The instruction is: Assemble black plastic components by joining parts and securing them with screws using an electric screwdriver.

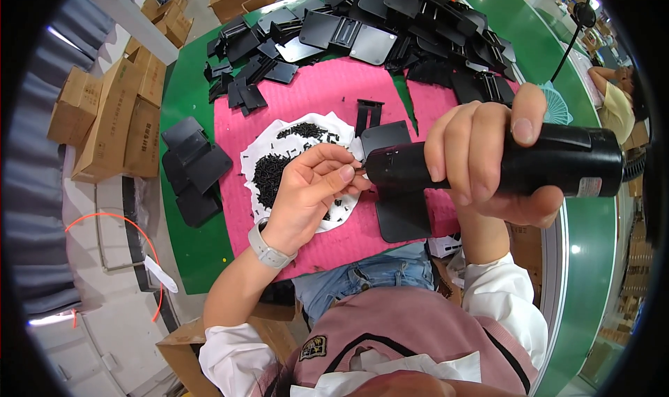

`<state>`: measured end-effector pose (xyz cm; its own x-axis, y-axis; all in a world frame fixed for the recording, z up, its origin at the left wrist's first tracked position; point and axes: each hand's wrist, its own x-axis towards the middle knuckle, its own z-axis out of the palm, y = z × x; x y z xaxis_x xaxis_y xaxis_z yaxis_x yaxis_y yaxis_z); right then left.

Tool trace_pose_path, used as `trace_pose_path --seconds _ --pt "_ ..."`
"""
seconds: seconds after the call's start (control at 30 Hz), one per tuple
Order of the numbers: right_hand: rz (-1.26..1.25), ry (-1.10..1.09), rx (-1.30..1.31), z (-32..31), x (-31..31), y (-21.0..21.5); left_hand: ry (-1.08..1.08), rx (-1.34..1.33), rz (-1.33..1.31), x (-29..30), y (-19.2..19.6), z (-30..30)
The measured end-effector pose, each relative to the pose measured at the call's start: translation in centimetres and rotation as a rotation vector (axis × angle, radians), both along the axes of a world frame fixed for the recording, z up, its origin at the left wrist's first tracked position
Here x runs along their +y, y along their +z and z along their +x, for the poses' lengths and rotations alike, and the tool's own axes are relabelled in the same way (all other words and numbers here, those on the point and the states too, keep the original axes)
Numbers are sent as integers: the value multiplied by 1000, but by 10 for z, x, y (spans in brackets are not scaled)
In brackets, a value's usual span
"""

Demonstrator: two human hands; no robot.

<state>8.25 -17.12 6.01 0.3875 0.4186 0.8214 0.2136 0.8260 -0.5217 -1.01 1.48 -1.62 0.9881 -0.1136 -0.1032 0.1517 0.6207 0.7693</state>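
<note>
My right hand (488,153) wraps around a black cylindrical electric screwdriver (585,161), which lies almost level with its tip to the left. At that tip, the thumb and fingers of my left hand (310,188) pinch together; the small dark piece between them is too small to make out. Beneath the left hand, a white cloth (341,219) bears a pile of small black screws (270,177) and other scattered ones. A black hinged stand (404,217) lies below the screwdriver, partly hidden by it.
Many black stand parts (348,34) are heaped along the far side of the pink mat (313,83). More black plates (195,163) lie on the green table (182,250) at left. Cardboard boxes (111,125) stand beyond the left edge. A person (613,97) sits at far right.
</note>
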Motion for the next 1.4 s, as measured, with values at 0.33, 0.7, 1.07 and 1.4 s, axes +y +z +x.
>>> trace_pose_path --seconds 0.33,0.7,1.07,1.4 --pt "33 44 11 -1 1 -4 -78 41 -20 4 2 2" --pt "-173 132 193 6 -20 1 -183 125 389 -9 12 1" --pt "-350 -23 290 -2 -13 1 -198 199 470 -27 9 16" --pt "-392 -100 248 -5 -2 4 -74 115 422 -39 -8 20"
